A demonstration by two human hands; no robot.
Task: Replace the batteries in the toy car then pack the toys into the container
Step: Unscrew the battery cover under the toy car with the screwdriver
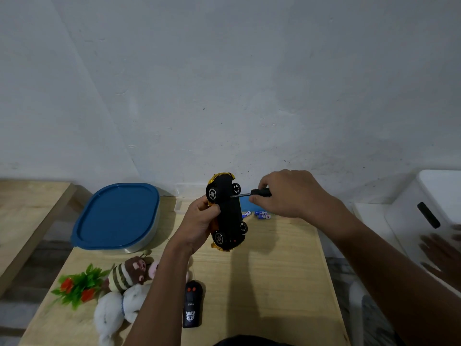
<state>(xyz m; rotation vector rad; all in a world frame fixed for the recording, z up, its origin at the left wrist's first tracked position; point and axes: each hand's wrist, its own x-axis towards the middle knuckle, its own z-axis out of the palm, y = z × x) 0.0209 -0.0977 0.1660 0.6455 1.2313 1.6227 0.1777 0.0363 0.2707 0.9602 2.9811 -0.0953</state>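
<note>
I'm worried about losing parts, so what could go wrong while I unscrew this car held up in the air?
The screwdriver could slip off the underside of the toy car toward your left hand, which alone steadies it. Held above the table, anything loosened might drop and roll away. The loose batteries behind could get knocked.

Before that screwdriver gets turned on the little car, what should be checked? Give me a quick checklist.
1. Grip: the left hand holds the toy car, underside toward the camera: ok.
2. Tool: the right hand holds the screwdriver, tip at the car's underside: ok.
3. Fit: tip seated in a screw head: cannot tell, too small.
4. Spares: batteries lie on the table behind the car: ok.
5. Packing: container open: not ok, its blue lid is on.
</note>
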